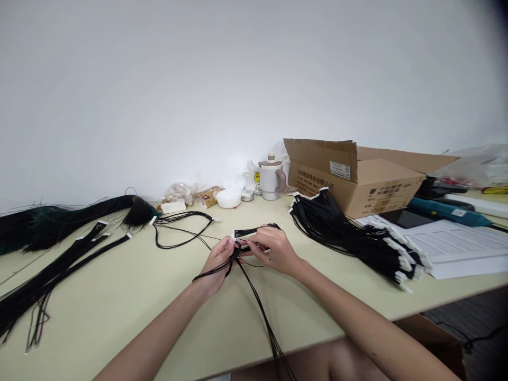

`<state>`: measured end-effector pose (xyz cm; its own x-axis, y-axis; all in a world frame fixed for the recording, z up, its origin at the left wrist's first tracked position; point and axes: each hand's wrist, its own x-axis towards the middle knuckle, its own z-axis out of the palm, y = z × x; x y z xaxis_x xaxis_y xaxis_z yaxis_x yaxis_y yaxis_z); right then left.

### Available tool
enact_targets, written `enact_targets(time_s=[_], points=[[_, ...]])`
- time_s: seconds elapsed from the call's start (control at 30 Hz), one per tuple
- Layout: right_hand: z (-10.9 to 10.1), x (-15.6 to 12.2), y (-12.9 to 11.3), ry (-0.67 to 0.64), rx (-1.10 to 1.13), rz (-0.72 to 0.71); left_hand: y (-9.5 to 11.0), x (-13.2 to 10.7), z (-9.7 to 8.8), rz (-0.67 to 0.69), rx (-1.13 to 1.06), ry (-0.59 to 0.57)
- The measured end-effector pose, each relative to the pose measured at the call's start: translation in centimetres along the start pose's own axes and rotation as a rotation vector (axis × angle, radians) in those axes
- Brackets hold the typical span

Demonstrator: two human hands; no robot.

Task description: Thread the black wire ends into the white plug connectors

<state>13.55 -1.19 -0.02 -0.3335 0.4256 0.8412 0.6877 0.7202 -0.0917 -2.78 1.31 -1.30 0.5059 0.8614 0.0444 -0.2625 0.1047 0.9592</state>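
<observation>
Trailing past the worktop's near edge, wires risked snagging, jerking the plug the left grip pinched, the right grip pinching strands.

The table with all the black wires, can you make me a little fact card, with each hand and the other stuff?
Left hand: fingers pinch a white plug on black wires
Right hand: fingers at those wires, beside the plug; exact grip hard to see
Left side: long bunches of wires on the table
Right side: wire pile with white ends, open cardboard box
Back: lidded cup, white bowl
</observation>
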Motion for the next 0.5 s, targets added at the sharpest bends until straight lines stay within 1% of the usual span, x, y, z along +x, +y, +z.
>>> enact_targets(time_s=[0.17, 0.33, 0.5], points=[[0.03, -0.14, 0.06, -0.007, 0.001, -0.004, 0.37, -0.16, 0.3, 0.006, 0.026, -0.011], [0.16, -0.19, 0.21, -0.014, -0.014, -0.011, 0.34, -0.18, 0.17, 0.007, 0.031, -0.022], [0.1, -0.18, 0.3, -0.021, -0.03, -0.019, 0.19, -0.04, 0.04, -0.01, -0.052, -0.022]])
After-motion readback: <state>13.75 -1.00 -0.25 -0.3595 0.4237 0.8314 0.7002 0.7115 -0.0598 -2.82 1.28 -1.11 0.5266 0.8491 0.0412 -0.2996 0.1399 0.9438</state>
